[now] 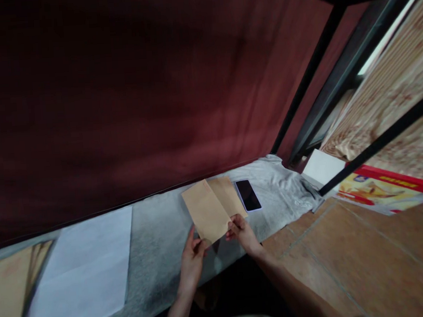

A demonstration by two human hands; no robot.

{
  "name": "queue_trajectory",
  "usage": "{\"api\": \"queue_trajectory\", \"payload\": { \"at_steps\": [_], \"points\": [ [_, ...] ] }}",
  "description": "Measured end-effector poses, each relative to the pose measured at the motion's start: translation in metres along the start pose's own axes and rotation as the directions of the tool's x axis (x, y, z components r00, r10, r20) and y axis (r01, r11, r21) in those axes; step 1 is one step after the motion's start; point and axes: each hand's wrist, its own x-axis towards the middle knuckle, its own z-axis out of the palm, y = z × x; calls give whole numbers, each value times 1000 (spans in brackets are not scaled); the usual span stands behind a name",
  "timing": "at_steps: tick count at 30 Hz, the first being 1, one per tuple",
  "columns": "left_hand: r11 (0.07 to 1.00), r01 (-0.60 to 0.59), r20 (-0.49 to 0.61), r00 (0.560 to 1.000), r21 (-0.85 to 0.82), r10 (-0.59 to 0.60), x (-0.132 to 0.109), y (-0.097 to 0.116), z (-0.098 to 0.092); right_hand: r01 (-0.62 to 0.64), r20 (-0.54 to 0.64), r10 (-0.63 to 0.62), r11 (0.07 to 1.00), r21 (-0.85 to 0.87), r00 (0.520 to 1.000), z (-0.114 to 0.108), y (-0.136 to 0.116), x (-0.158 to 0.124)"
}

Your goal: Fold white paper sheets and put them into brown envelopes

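Observation:
Both my hands hold a brown paper envelope (206, 209) by its near corners, tilted above the cloth-covered bench. My left hand (193, 256) pinches the near left corner, thumb on top. At the right corner, my right hand (241, 232) has its fingers closed on the paper. Behind the held envelope, and partly hidden by it, lies a second brown envelope (230, 193). A phone (248, 195) with a dark screen and a pale edge rests just right of it.
A large white sheet (85, 268) lies on the grey cloth (155, 244) to the left, beside several brown envelopes (8, 284). A dark red panel (139, 110) rises behind the bench. On the right are black metal bars (309, 74), a colourful carton (376, 190) and a tiled floor (366, 254).

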Motion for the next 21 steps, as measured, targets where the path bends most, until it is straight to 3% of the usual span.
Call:
{"api": "queue_trajectory", "payload": {
  "at_steps": [5, 13, 21],
  "points": [
    [997, -27, 40, 999, -70, 30, 13, 7, 30, 6, -100, -4, 1000, 13, 995, -21, 3, 0],
    [985, -86, 121, 990, 148, 68, 35, 7, 53, 47, -202, -72, 991, -124, 977, -54, 8, -1],
    [951, -122, 127, 988, 282, 89, 55, 4, 71, 186, -120, -269, 866, -465, 956, -64, 23, -4]
  ]
}}
